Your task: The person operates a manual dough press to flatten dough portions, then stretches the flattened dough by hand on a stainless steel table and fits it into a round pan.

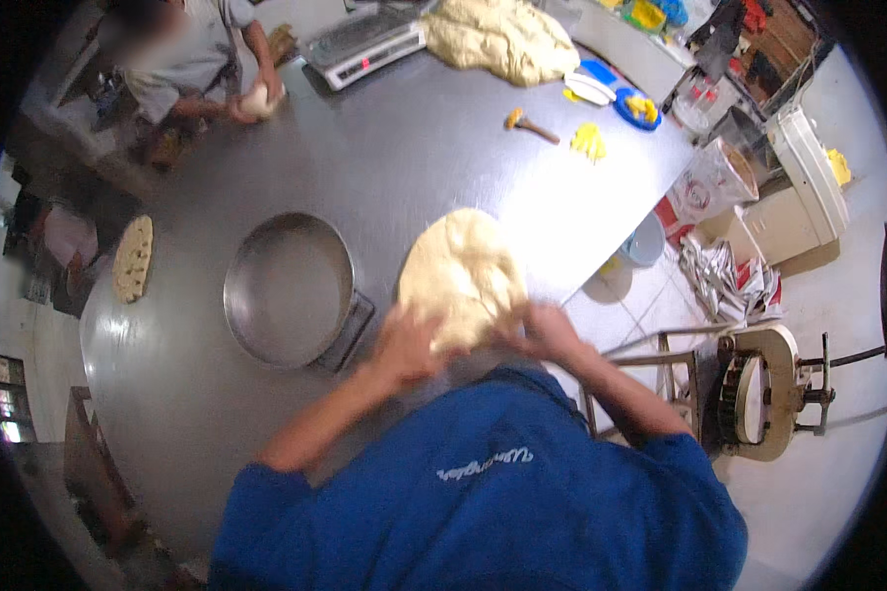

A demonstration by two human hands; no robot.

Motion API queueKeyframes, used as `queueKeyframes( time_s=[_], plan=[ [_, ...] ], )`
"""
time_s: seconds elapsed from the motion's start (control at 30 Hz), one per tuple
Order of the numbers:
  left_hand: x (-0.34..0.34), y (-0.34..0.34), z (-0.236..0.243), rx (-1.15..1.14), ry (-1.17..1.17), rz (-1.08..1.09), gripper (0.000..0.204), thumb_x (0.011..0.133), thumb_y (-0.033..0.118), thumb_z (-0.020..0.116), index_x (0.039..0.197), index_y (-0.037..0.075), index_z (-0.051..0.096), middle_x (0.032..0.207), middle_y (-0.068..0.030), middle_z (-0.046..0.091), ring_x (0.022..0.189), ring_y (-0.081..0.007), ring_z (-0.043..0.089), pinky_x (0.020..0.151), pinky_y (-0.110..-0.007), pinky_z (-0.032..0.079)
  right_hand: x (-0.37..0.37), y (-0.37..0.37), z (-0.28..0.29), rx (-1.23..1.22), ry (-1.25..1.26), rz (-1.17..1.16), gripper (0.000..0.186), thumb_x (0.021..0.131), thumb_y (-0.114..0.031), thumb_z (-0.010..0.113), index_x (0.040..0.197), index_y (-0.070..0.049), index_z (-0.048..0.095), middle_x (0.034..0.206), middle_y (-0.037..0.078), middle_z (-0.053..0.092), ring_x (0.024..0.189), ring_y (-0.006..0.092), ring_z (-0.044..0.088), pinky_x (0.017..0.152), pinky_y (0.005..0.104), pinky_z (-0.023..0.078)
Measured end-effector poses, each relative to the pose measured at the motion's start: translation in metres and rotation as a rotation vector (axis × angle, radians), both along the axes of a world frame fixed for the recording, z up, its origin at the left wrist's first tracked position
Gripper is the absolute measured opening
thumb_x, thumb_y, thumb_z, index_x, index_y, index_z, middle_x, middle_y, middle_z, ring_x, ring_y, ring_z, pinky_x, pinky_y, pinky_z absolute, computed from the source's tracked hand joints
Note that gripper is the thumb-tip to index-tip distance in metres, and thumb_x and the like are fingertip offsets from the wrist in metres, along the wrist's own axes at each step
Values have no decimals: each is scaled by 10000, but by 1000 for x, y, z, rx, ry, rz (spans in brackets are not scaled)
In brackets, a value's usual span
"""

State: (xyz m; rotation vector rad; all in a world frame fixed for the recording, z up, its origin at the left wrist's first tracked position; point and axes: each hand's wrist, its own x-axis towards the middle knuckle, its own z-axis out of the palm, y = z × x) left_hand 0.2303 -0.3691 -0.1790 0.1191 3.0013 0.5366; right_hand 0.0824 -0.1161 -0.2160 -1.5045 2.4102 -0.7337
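The left hand (412, 343) contacts the near left edge of the flattened dough (463, 261); the right hand (544, 332) is at its near right edge. Fingers are blurred; whether they grip or press cannot be told. The dough lies on the metal table (384, 167). Left of it: round pan (291, 295). Farther: wooden-handled tool (534, 126), then scale (369, 49) beside a large dough mass (502, 39). Far left: a co-worker's hands (251, 106) hold a pale lump.

Left hand (409, 345) and right hand (548, 333) blur against the flattened dough (463, 261)! Beyond them, a dough heap (502, 39) runs off the top edge, and the scale (364, 39) shows a red readout (365, 64) too small to read.
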Motion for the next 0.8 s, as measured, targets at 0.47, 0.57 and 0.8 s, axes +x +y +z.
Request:
queueKeyframes(
  time_s=[0.47, 0.57, 0.8],
  plan=[
    [-154, -39, -47, -297, -6, 89, 1221, 865, 904, 402, 1671, 31, 119, 1750, -161, 118, 1606, -349, 153, 1270, -659, 33, -87, -128, -6, 298, 334, -165, 1016, 948, -670, 488, 1619, 50, 239, 1700, 253, 232, 1597, 402, 179, 1293, 564, 131],
    [-151, -55, -47, -314, -14, 72, 1189, 867, 899, 404, 1681, 78, 126, 1756, -144, 112, 1591, -389, 196, 1260, -680, 21, -98, -113, -7, 362, 316, -129, 918, 1022, -660, 341, 1653, -8, 199, 1731, 207, 174, 1614, 366, 127, 1291, 592, 63],
    [-94, -38, -71, -163, 212, 220, 1070, 931, 878, 235, 1693, 142, 86, 1753, -171, 82, 1580, -464, 164, 1244, -701, -23, -43, -94, -39, 204, 342, -275, 893, 1017, -607, 439, 1625, 22, 261, 1706, 263, 197, 1593, 463, 117, 1219, 730, 77]
  ],
)
